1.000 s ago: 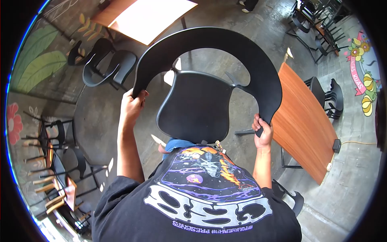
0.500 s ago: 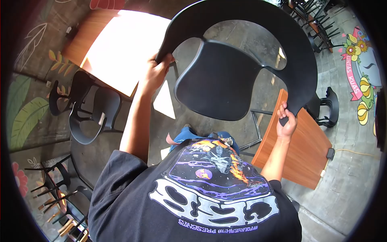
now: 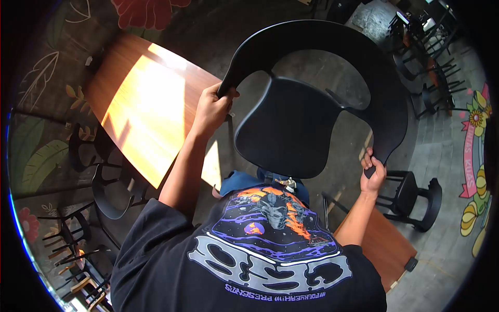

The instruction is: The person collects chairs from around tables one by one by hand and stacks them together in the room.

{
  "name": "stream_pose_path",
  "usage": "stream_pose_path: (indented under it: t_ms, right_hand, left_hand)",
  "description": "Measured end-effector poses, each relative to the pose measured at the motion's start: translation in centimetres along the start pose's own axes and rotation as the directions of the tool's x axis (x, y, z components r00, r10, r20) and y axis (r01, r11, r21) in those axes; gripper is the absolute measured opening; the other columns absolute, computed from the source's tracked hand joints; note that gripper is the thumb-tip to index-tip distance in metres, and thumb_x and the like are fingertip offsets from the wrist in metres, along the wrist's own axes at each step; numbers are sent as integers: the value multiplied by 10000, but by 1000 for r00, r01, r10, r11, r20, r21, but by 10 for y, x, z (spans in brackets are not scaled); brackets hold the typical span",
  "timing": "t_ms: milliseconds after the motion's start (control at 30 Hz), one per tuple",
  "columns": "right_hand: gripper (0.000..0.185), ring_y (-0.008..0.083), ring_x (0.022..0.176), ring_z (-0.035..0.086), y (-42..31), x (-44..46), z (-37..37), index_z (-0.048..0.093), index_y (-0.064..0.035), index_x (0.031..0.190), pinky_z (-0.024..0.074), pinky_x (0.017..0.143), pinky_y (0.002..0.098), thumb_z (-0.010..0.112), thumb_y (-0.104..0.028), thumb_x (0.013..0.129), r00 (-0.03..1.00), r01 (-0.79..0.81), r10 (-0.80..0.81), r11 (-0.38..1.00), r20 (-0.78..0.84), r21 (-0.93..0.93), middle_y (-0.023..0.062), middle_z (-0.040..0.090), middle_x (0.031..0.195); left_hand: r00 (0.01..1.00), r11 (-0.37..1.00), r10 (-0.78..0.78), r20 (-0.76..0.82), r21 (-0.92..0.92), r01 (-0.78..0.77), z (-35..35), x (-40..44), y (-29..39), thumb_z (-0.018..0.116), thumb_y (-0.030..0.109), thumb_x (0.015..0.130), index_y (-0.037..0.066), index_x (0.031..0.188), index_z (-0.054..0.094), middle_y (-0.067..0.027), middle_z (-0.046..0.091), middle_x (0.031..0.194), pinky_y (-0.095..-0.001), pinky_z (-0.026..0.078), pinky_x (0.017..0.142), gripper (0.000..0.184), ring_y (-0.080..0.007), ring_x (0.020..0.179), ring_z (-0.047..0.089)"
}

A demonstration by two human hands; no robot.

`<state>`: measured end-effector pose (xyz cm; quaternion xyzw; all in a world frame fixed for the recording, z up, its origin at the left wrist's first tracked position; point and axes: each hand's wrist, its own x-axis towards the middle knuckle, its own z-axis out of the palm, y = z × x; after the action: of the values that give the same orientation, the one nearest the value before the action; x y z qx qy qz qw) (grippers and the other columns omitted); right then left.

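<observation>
The left hand [image 3: 214,113] and right hand [image 3: 373,176] grip the arms of the black chair [image 3: 291,125]. Its seat front points at the shirt [image 3: 260,229]; its long back curves sideways, farther from the shirt.

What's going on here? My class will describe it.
A person holds a black chair: the left hand grips one end of its curved backrest, the right hand the other. One wooden table, partly sunlit, is to the left; a second table is to the right. Whether the chair is fully lifted can't be told.

Sunlit wooden table [image 3: 148,104], painted wall [image 3: 469,171]
</observation>
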<state>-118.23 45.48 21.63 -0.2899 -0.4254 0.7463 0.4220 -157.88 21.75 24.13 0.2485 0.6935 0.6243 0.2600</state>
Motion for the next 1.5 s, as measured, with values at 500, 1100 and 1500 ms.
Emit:
stream_pose_path:
  t_ms: [500,1100,1500]
  right_hand:
    - [449,88,671,417,40,358,141,445,37,1234,344,593,228,486,-28,792,955,-115,133,990,266,-82,124,506,1002]
    - [415,267,1048,610,198,632,396,483,31,1292,499,876,381,531,-176,935,796,-279,432,883,423,-377,191,603,1161]
    - [430,298,1168,591,357,793,550,493,74,1285,457,1010,433,491,-243,995,441,-667,871,479,216,-570,201,601,1262]
  left_hand:
    - [963,999,-16,-268,-47,4,-40,257,-5,564,143,960,-3,847,648,35,457,556,-244,291,476,203,-56,493,395]
    - [920,958,97,-379,286,16,-254,587,8,625,186,942,33,946,684,29,654,778,-215,398,550,164,-30,605,479]
    - [929,629,193,-316,767,130,-380,832,-18,619,137,863,34,1018,661,-151,678,846,-388,508,725,191,-292,779,651]
